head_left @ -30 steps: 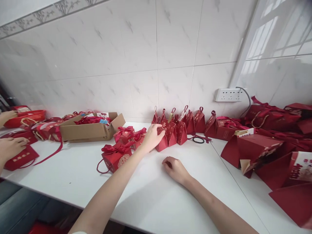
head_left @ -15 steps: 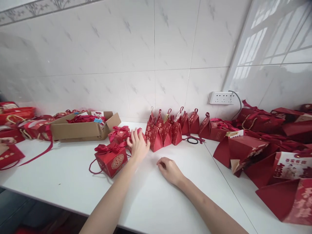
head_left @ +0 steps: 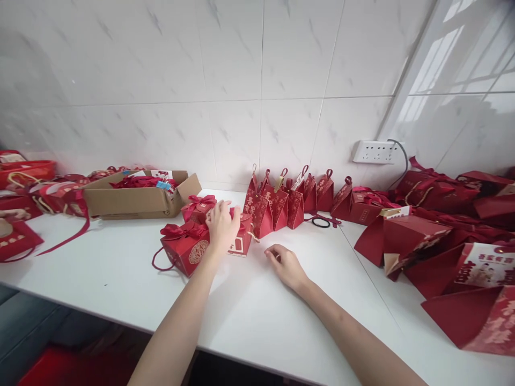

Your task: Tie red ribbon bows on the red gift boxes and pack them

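My left hand point(head_left: 223, 225) reaches over a cluster of red gift boxes, its fingers and thumb apart. Just behind and right of it is a red gift box point(head_left: 243, 236) with a pale framed panel and a gold cord; the hand hides part of it, and whether they touch is unclear. A ribbon-tied red gift box point(head_left: 185, 249) with a round gold emblem and a cord loop stands left of my wrist, another ribbon-tied box point(head_left: 198, 209) behind it. My right hand point(head_left: 286, 266) rests on the white tabletop, fingers curled loosely with nothing seen in them.
Peaked red gift bags point(head_left: 257, 214) with loops stand near the wall. A black ring point(head_left: 321, 222) lies beside them. An open cardboard box point(head_left: 124, 202) holds red ribbons. More red boxes point(head_left: 418, 230) crowd the right. Another person's hand point(head_left: 14, 214) shows at far left.
My view has tilted down. My left hand has drawn back slightly to the left, and the box with the pale panel shows more beside it. The right hand stays resting, curled.
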Demonstrator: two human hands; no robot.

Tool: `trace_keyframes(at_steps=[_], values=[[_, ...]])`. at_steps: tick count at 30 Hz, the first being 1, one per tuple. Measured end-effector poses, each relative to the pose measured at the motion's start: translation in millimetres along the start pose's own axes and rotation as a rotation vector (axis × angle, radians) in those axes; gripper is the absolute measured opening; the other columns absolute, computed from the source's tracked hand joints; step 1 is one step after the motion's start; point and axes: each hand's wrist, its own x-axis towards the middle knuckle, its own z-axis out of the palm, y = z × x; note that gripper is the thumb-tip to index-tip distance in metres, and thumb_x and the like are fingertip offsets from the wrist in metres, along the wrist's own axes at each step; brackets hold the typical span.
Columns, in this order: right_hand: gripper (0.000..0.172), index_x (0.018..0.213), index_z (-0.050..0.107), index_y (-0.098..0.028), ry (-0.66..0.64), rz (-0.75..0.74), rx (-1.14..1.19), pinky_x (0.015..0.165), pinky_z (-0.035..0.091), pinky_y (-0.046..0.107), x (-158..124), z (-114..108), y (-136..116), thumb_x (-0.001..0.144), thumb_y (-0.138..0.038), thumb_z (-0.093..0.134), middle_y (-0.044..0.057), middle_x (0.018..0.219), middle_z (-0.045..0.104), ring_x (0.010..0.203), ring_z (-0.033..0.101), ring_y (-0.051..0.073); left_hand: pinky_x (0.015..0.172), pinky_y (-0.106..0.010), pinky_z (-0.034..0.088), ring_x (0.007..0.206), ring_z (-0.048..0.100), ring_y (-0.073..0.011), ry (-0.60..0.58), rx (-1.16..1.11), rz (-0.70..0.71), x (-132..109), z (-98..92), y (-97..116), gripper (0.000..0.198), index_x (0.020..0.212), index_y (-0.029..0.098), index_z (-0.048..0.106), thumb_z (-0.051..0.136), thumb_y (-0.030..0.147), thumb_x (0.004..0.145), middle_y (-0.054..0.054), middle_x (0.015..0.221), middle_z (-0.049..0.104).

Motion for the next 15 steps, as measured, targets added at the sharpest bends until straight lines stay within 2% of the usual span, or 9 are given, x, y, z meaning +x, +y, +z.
trace_keyframes(at_steps=[2,4,7,10,12,15], values=[[0.024,0.089,0.061,-0.018,0.017,0.02,0.033,0.076,0.048,0.031,-1.0,-0.1,-0.5,0.088,-0.031,0.041,0.008,0.095,0.067,0.08,0.061,0.018,0.089,-0.049,0.041,0.11,0.055,-0.0363,-0.086,-0.014,-0.055,0.0,-4.1,-1.0,0.045,0.108,0.015,0.057,0.034,0.048,0.089,-0.019,0.114,0.063],[0.028,0.1,0.059,-0.018,0.032,0.041,0.083,0.078,0.048,0.031,-2.2,-1.4,-1.7,0.089,-0.036,0.039,0.008,0.104,0.066,0.086,0.062,0.018,0.08,-0.045,0.045,0.095,0.063,-0.0354,-0.136,-0.022,-0.055,-1.9,-9.5,1.0,0.049,0.098,0.017,0.06,0.032,0.056,0.087,-0.017,0.095,0.07],[0.04,0.108,0.056,-0.019,0.138,0.089,0.215,0.087,0.046,0.034,-2.8,-8.3,-3.5,0.092,-0.046,0.032,0.008,0.109,0.065,0.097,0.06,0.02,0.071,-0.037,0.046,0.069,0.066,-0.0269,-0.192,-0.159,-0.066,-5.2,-14.5,5.2,0.047,0.087,0.021,0.058,0.031,0.059,0.086,-0.009,0.081,0.071],[0.054,0.107,0.057,-0.018,0.26,0.111,0.337,0.089,0.045,0.035,-2.4,-21.5,-2.7,0.093,-0.056,0.021,0.008,0.108,0.065,0.099,0.059,0.021,0.063,-0.032,0.044,0.046,0.057,-0.0173,-0.25,-0.369,-0.069,-7.8,-8.6,5.7,0.039,0.076,0.02,0.056,0.035,0.052,0.086,-0.002,0.068,0.066],[0.058,0.107,0.057,-0.019,0.289,0.115,0.356,0.091,0.045,0.036,-3.8,-31.3,-0.5,0.091,-0.061,0.02,0.008,0.109,0.063,0.102,0.058,0.022,0.061,-0.031,0.044,0.051,0.058,-0.0176,-0.314,-0.428,-0.042,-10.8,1.2,4.5,0.037,0.071,0.02,0.056,0.04,0.05,0.084,-0.002,0.066,0.065],[0.056,0.104,0.059,-0.02,0.243,0.118,0.331,0.097,0.041,0.038,-11.2,-42.5,4.0,0.09,-0.062,0.026,0.008,0.113,0.062,0.109,0.055,0.023,0.071,-0.03,0.047,0.078,0.065,-0.021,-0.46,-0.481,0.018,-18.9,18.8,3.7,0.039,0.077,0.02,0.062,0.041,0.053,0.082,-0.005,0.082,0.069]])
